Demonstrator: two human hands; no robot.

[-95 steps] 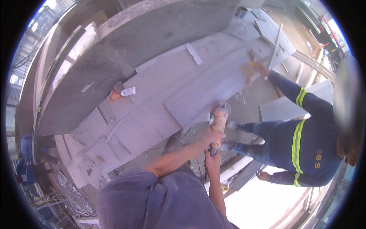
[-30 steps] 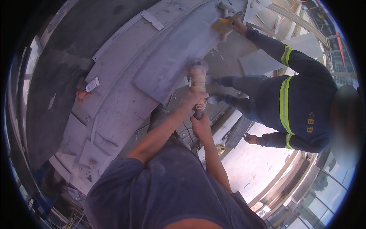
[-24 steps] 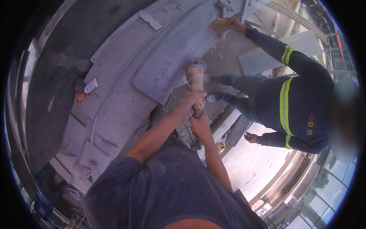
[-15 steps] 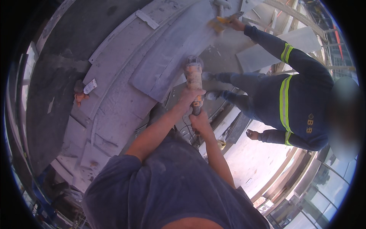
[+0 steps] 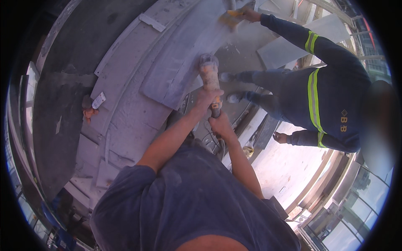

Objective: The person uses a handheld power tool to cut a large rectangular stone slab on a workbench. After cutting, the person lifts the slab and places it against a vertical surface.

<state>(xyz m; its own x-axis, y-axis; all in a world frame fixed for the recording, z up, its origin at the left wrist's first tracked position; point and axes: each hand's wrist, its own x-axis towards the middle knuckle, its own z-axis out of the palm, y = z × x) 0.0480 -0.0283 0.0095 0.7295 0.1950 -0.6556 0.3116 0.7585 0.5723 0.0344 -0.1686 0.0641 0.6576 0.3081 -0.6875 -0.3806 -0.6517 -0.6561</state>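
Note:
With both hands I hold a dusty orange angle grinder (image 5: 210, 78). My left hand (image 5: 207, 98) wraps round the middle of its body. Behind it, my right hand (image 5: 220, 124) is closed on the rear handle, where a cord hangs down. The grinder's head lies at the right edge of a grey stone-like slab (image 5: 176, 67); whether its disc touches the slab I cannot tell. Across the slab's far end, a co-worker's hand (image 5: 251, 15) holds a brush with yellowish bristles (image 5: 229, 19), blurred by motion.
The co-worker (image 5: 331, 100), in dark clothes with reflective bands, stands close on the right. Under the slab runs a curved, dusty work surface (image 5: 134, 100). A white tag (image 5: 99, 100) lies at its left edge beside an orange-brown item (image 5: 89, 113). Another pale panel (image 5: 301, 42) lies behind.
The grinder and both my hands have shifted slightly, its head moving up and left along the slab's edge. The co-worker's brush has swept a little left and toward me.

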